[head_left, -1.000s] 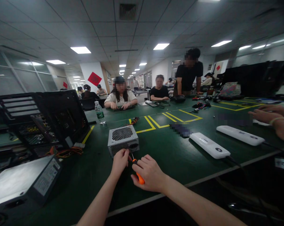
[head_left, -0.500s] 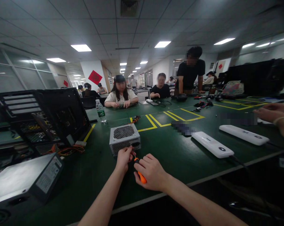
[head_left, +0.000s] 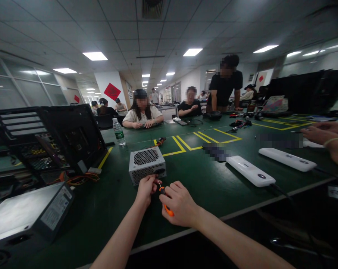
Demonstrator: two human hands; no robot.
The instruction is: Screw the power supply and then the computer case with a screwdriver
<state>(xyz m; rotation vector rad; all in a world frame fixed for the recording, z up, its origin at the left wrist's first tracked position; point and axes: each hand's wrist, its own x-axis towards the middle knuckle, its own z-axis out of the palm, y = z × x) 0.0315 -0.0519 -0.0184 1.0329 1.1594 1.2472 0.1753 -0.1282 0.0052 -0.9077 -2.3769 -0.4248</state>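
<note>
- Right hand (head_left: 178,205), wrapped round a screwdriver (head_left: 169,211), has rotated the handle slightly, suggesting turning continues.
- Left hand (head_left: 146,189) beside metal box (head_left: 146,158); cannot tell its grip.

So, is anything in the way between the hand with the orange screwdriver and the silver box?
Partly the left hand: it is at the near side of the silver box, close by the tip of the orange screwdriver in the right hand. Nothing else visible stands between them.
</note>
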